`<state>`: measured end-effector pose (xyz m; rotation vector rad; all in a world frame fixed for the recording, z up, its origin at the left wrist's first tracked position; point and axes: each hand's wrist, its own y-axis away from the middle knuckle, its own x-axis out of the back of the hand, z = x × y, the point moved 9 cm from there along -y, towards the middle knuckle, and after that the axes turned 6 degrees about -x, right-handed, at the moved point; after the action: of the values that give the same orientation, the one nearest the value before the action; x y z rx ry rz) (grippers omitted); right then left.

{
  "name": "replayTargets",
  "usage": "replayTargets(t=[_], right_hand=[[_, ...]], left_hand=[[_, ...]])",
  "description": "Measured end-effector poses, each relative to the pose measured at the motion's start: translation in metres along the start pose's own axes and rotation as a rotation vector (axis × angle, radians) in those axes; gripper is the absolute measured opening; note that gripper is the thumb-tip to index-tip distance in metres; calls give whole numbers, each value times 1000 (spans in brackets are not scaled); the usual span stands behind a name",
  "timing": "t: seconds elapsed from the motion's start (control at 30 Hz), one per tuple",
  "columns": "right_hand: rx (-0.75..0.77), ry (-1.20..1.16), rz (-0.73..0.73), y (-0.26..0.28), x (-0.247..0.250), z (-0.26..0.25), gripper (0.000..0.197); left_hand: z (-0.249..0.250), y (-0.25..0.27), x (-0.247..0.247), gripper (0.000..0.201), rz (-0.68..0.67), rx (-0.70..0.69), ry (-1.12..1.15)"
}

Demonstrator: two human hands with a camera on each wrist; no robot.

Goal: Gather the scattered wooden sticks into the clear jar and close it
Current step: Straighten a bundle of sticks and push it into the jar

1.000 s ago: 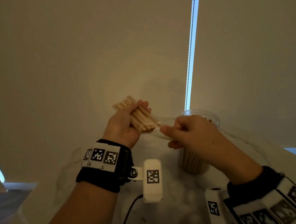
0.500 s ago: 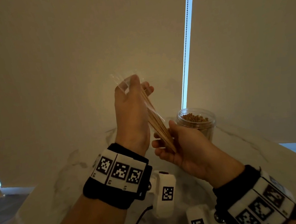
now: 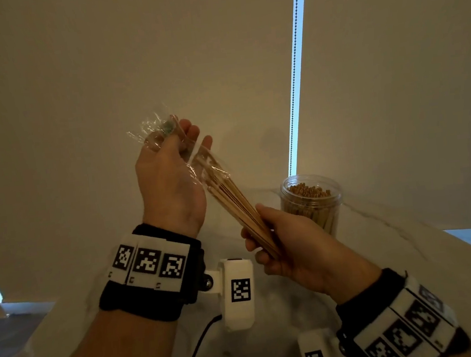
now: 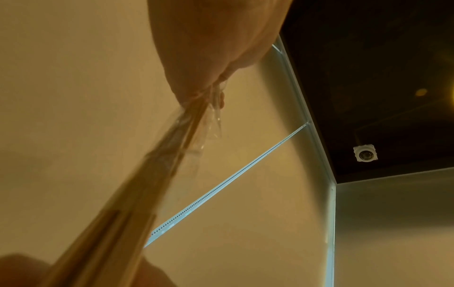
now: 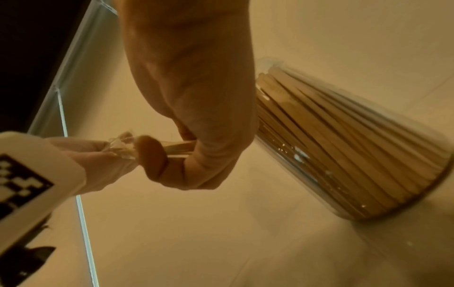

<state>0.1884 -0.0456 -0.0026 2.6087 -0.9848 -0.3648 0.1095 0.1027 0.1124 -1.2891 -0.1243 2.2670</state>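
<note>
The right hand [image 3: 290, 245] is gripping one bundle of wooden sticks [image 3: 237, 207] by its lower end, fingers curled round it, at about 6 o'clock in the head view. The left hand [image 3: 170, 179], up at 11 o'clock from that bundle, is pinching a crinkled clear plastic wrapper [image 3: 153, 128] between thumb and fingers; the film is trailing down over the upper tips of the sticks, so the sleeve appears to be coming off, though the blur in the left wrist view is making it hard to say whether any film is clinging lower down.

One clear jar [image 3: 311, 202] is standing upright on the white marble table [image 3: 410, 247], at 3 o'clock of the bundle and just beyond the right hand. It is holding many sticks on end, packed nearly to the rim and too many to count. It is open, and no lid is showing in any view.

As a judgement, most of the gathering is looking done: the jar is close to full. What is left is freeing this bundle from its wrapper, sliding it into the jar, and fitting a lid. No loose sticks are showing on the visible table.
</note>
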Motion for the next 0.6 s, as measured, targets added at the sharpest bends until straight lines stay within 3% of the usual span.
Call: replayTargets(t=[0.17,0.4,0.5,0.6], right_hand=[[69,163,71,2,3,-9,60],[136,306,213,15,19,-31,57],[238,463,322,26,31,-51,57],[319,623,432,37,46,-70,62]], left_hand=[[2,-4,0,21,-6,-25,15],[17,-36,45,29,188,-41,84],[-9,-45,66,33,235,123,10],[-57,-35,74,23,152,424,-182]])
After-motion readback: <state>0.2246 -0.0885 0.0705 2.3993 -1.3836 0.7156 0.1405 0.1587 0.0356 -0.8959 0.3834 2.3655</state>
